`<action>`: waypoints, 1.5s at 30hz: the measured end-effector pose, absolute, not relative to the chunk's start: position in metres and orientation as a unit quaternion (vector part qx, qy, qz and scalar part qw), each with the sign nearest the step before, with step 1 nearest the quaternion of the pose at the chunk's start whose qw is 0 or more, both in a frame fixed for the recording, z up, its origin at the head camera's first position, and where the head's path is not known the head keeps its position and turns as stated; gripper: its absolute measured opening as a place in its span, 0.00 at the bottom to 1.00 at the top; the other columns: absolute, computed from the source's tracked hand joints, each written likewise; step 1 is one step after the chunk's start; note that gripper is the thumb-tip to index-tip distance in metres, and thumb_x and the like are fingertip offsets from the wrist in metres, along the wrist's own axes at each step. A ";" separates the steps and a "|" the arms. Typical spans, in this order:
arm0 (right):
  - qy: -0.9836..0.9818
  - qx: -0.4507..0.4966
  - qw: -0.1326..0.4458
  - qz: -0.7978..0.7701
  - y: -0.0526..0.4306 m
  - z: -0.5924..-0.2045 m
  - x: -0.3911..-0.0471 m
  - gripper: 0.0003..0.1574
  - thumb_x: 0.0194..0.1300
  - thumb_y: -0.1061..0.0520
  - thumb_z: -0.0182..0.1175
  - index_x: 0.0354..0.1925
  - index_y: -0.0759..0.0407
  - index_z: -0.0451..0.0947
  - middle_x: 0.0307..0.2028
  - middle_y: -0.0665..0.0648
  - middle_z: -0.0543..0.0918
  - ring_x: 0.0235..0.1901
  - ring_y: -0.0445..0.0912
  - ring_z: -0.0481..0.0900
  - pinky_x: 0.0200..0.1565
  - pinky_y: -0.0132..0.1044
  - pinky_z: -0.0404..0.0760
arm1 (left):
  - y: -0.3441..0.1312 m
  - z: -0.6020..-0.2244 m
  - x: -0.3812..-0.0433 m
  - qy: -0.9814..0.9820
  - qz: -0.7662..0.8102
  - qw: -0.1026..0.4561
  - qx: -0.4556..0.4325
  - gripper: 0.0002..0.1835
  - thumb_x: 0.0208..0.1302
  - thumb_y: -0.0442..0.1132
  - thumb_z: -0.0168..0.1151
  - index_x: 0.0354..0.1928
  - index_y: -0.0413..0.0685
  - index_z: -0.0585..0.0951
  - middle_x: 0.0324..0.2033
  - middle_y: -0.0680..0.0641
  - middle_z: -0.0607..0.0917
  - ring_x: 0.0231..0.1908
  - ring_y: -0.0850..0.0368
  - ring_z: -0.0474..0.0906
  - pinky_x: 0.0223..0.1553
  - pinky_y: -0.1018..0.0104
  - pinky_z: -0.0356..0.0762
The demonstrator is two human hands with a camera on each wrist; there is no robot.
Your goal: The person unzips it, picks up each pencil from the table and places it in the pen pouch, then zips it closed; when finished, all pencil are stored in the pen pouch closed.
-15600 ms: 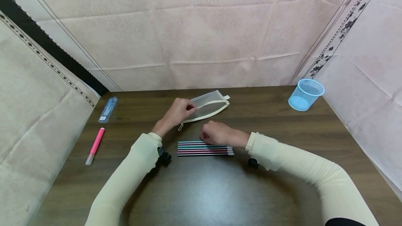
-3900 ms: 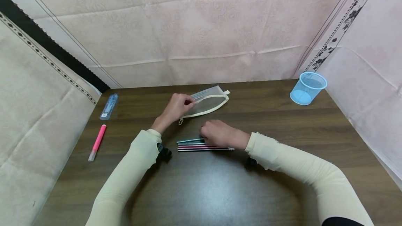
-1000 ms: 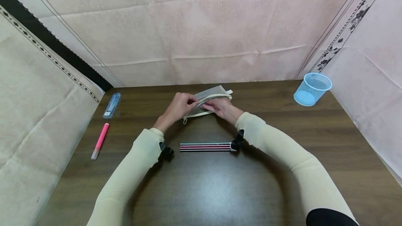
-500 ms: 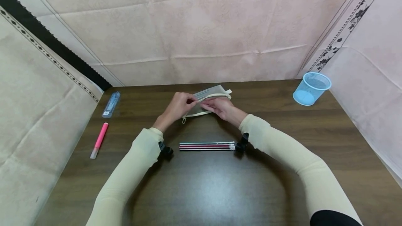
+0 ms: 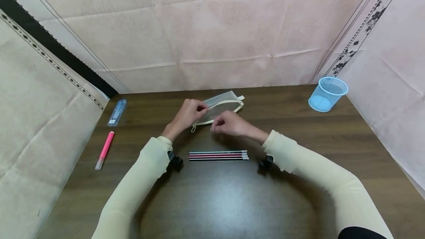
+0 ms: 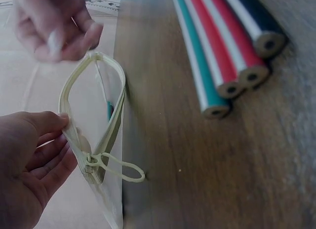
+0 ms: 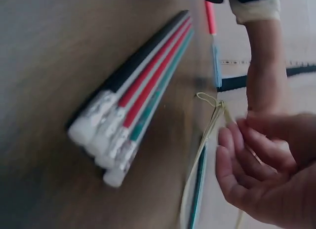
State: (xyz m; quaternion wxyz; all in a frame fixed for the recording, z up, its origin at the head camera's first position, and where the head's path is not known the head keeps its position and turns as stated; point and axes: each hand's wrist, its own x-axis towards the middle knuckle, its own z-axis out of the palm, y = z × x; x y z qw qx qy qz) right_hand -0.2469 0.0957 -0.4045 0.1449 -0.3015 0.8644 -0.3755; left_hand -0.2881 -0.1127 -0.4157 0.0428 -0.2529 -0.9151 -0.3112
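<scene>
My left hand [image 5: 190, 114] pinches the upper edge of a translucent zip pouch [image 5: 223, 110], holding its mouth apart. The pouch's cream zipper and looped pull [image 6: 126, 172] show in the left wrist view. Inside the pouch, part of a green pencil [image 7: 198, 187] shows in the right wrist view. My right hand [image 5: 230, 124] hovers just in front of the pouch, fingers loosely curled with nothing between them. Nearer me, several striped pencils [image 5: 217, 155] in green, red and black lie side by side, their white erasers [image 7: 114, 177] to the right.
At the left of the wooden table [image 5: 212, 202] lie a pink marker [image 5: 105, 148] with a clear end and a blue clear case [image 5: 117, 112]. A blue plastic cup [image 5: 327, 95] stands at the back right. Cloth hangs behind the table and along its sides.
The row of pencils has shrunk; my right hand took a green pencil from it to the pouch. It has since drawn back toward me without it. My left hand keeps its hold.
</scene>
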 end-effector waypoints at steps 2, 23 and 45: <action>0.865 -0.353 0.138 -0.330 0.096 -0.405 -0.240 0.05 0.65 0.61 0.66 0.34 0.61 0.89 0.30 0.51 0.89 0.28 0.34 0.78 0.36 0.28 0.77 | -0.113 -0.415 -0.289 -0.914 -0.314 0.044 -0.255 0.09 0.69 0.38 0.65 0.43 0.43 0.90 0.37 0.46 0.91 0.32 0.56 0.80 0.36 0.63 0.80; 0.881 -0.439 0.088 -0.153 0.090 -0.416 -0.203 0.20 0.59 0.67 0.62 0.16 0.52 0.70 0.16 0.42 0.64 0.19 0.37 0.62 0.21 0.29 0.60 | -0.111 -0.412 -0.290 -0.916 -0.311 0.048 -0.250 0.09 0.70 0.39 0.64 0.42 0.43 0.90 0.36 0.46 0.90 0.33 0.57 0.81 0.37 0.62 0.81; 0.886 -0.461 -0.010 -0.044 0.089 -0.424 -0.194 0.11 0.64 0.63 0.62 0.25 0.54 0.82 0.28 0.52 0.85 0.30 0.49 0.84 0.35 0.46 0.81 | -0.112 -0.416 -0.287 -0.916 -0.313 0.042 -0.246 0.09 0.70 0.40 0.65 0.43 0.44 0.90 0.36 0.46 0.90 0.33 0.57 0.80 0.36 0.63 0.80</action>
